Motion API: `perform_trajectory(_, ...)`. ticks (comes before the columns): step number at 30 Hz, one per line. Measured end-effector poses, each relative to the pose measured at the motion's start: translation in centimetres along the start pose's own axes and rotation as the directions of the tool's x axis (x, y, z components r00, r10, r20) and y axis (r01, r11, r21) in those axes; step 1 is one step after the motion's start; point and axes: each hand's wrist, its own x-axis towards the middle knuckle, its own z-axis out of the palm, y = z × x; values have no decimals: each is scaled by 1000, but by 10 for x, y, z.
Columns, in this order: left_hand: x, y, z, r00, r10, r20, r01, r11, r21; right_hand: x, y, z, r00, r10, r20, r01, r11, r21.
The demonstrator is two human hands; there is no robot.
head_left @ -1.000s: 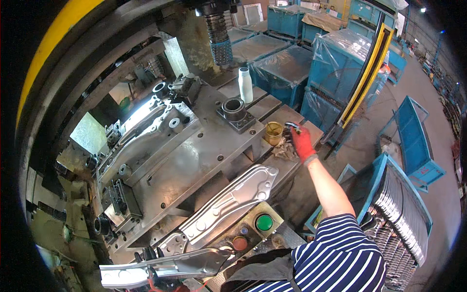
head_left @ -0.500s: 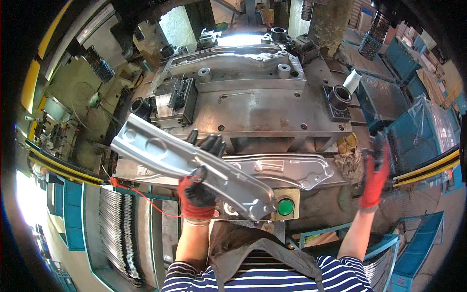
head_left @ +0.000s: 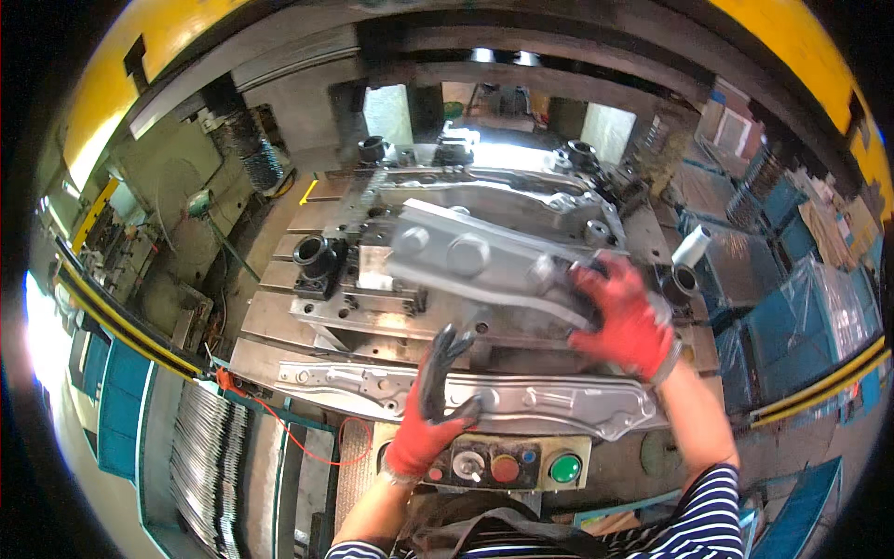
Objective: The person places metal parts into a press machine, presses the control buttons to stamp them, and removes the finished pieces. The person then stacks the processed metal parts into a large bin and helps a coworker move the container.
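Note:
A stamped sheet-metal part [head_left: 480, 256], long and grey with round embossed bosses, is held by its right end above the press die [head_left: 447, 321]. My right hand [head_left: 626, 317], in a red and black glove, grips that end with the fingers wrapped over it. My left hand [head_left: 430, 419], gloved alike, has its fingers apart and holds nothing. It is in front of a second stamped part [head_left: 559, 396], which lies lengthwise on the ledge before the die; whether it touches this part I cannot tell.
Below the ledge is a control box [head_left: 521, 470] with a green button [head_left: 564, 468] and a red one. A rack of stacked metal parts [head_left: 200, 456] stands at the left, with a red cord [head_left: 289, 433] beside it. Guide bushings [head_left: 317, 256] rise from the die corners.
The metal part has passed from my left hand to my right and moved forward over the die. My left hand has let go. The view has tilted up.

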Motion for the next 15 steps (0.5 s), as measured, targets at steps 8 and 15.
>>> perform_trajectory(8, -69, -44, -127, 863, -249, -440, 168, 962, -215, 186, 93, 44, 999, -33, 14, 36, 944, -329)
perform_trajectory(15, -71, -49, -183, 796, -186, -576, 74, 974, -212, 254, 106, 119, 963, -77, 257, 117, 983, -144)
